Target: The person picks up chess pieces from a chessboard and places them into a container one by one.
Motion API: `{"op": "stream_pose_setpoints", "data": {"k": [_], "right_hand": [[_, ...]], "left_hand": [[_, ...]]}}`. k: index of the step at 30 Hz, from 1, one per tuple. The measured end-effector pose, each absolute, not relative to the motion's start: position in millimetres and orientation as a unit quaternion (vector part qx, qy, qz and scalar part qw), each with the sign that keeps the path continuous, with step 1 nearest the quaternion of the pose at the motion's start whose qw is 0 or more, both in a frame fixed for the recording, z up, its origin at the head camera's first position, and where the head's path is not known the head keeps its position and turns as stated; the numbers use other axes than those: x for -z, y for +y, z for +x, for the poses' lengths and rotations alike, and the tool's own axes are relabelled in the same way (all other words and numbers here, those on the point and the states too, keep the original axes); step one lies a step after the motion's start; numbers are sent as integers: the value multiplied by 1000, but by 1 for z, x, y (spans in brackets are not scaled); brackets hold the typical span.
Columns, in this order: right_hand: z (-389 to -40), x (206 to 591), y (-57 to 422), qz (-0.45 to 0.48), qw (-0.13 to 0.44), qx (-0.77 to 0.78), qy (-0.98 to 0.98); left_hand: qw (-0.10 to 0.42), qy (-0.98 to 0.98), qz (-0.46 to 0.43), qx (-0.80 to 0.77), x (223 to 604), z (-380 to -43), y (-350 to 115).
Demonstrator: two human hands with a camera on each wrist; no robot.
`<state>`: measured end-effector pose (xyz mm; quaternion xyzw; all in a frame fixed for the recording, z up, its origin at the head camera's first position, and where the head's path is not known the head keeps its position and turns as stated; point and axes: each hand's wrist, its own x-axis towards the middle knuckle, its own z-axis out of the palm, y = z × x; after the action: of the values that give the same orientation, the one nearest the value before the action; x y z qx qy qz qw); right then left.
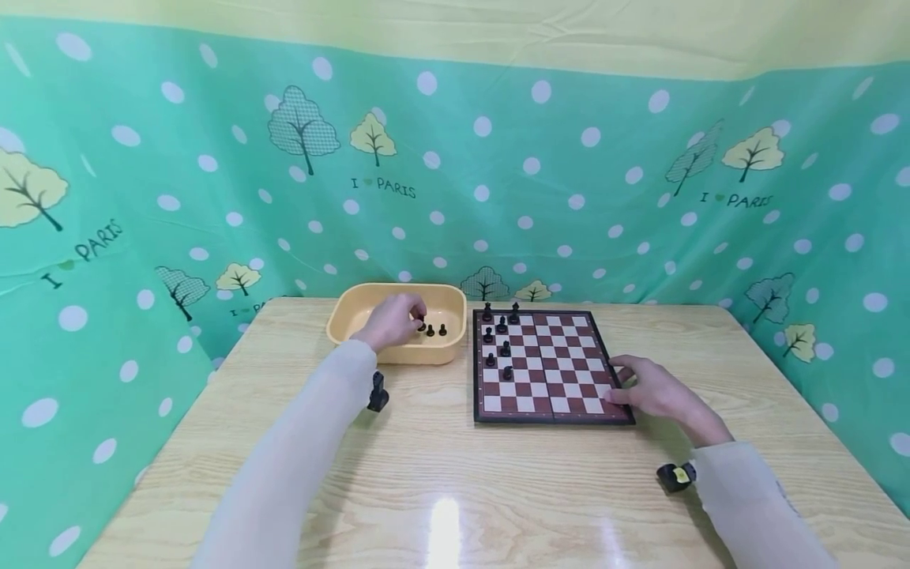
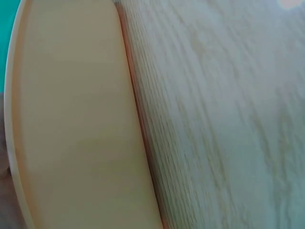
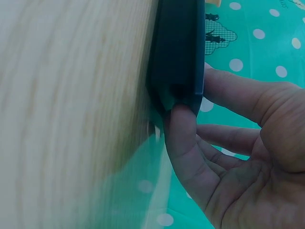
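Note:
My left hand [image 1: 392, 320] reaches into the yellow plastic basin [image 1: 455, 348], thumb and fingers pinching what looks like a black chess piece [image 1: 422, 325]. Two more black chess pieces, one a pawn [image 1: 443, 329], stand beside it in the basin. In the left wrist view the basin's wall [image 2: 81, 114] hides most of that hand. My right hand [image 1: 650, 387] grips the near right corner of the chessboard [image 1: 554, 419], its thumb on top; the right wrist view shows a fingertip against the board's dark side [image 3: 176, 52]. Several black pieces, including a knight [image 1: 508, 373], stand on the board's left columns.
The wooden table [image 1: 426, 466] bears the basin at the back left and the board right of it, a narrow gap between them. A green dotted curtain [image 1: 498, 190] hangs behind and at both sides. Black wrist cameras [image 1: 675, 476] jut from both forearms.

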<state>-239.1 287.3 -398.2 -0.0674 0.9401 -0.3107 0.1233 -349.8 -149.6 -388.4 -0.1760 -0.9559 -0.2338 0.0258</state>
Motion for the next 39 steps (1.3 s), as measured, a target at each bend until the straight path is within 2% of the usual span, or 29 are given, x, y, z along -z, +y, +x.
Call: {"op": "stream_pose_setpoints", "data": {"k": [39], "right_hand": [[-239, 398, 288, -61, 123, 322, 937]], "left_hand": [[-13, -956, -146, 252, 399, -376, -121]]}}
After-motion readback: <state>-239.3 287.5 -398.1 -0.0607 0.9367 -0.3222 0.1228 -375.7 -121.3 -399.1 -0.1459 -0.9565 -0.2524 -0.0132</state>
